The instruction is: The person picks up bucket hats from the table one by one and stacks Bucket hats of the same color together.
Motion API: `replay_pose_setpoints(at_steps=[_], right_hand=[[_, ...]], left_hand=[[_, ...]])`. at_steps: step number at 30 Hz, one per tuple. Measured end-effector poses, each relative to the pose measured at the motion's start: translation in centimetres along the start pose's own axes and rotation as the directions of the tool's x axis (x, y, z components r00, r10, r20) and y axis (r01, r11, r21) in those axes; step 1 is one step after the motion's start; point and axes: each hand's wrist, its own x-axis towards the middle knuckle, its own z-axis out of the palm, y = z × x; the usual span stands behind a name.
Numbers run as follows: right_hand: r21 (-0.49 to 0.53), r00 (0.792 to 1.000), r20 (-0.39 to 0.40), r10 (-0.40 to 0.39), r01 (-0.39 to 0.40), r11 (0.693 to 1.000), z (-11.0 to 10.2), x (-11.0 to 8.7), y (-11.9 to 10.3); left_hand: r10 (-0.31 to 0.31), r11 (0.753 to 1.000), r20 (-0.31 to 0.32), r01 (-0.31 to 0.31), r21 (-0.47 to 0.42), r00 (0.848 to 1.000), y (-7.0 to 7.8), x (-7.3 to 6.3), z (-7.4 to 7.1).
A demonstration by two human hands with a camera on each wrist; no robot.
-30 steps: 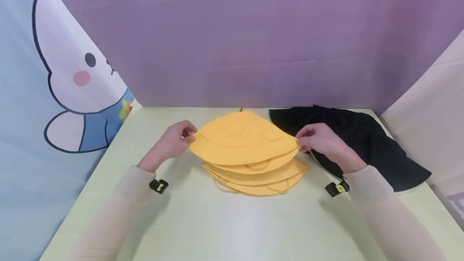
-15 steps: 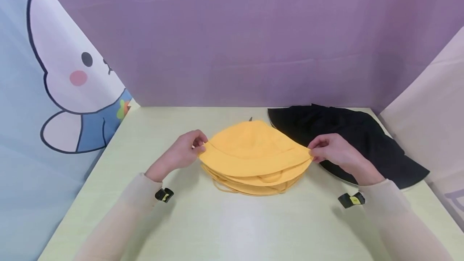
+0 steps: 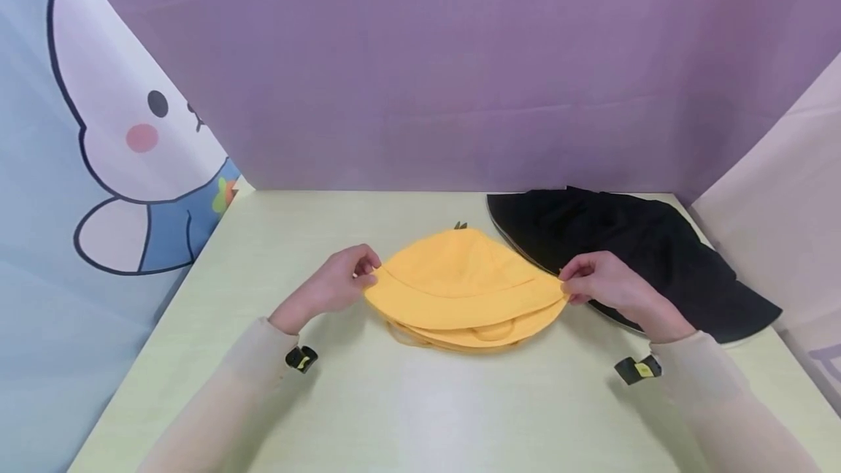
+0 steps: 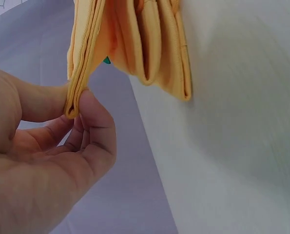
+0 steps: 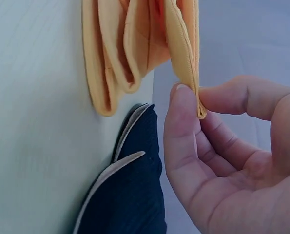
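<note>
While left fingers (image 4: pixel 98 126) and right fingers (image 5: pixel 181 126) pinch a yellow hat (image 3: pixel 466 298), black fabric (image 3: pixel 670 261) nearby, pale tabletop (image 3: pixel 427 414) below.

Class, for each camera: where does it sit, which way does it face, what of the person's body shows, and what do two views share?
Head: on the head, facing forward and down at yellow hats, a black hat and the table; left hand, right hand and sleeves show.
Left wrist: on that wrist, facing the left hand pinching a yellow brim; only that hand shows.
Right wrist: on that wrist, facing the right hand pinching that brim; only that hand shows.
Head and right wrist both show the black hat.
</note>
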Motion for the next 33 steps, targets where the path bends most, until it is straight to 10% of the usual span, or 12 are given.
replay_pose_setpoints(at_steps=[20, 33], right_hand=[[-0.189, 0.998, -0.029, 0.047, -0.051, 0.981, 2.2, 1.4, 0.8], [-0.505, 0.995, -0.094, 0.033, -0.077, 0.859, 3.1, 0.6, -1.2]], left_hand=[[-0.060, 0.998, 0.063, 0.057, 0.040, 0.996, -1.9, 1.3, 2.5], [-0.044, 0.974, 0.040, 0.035, 0.222, 0.998, 0.0, 1.2, 2.4]])
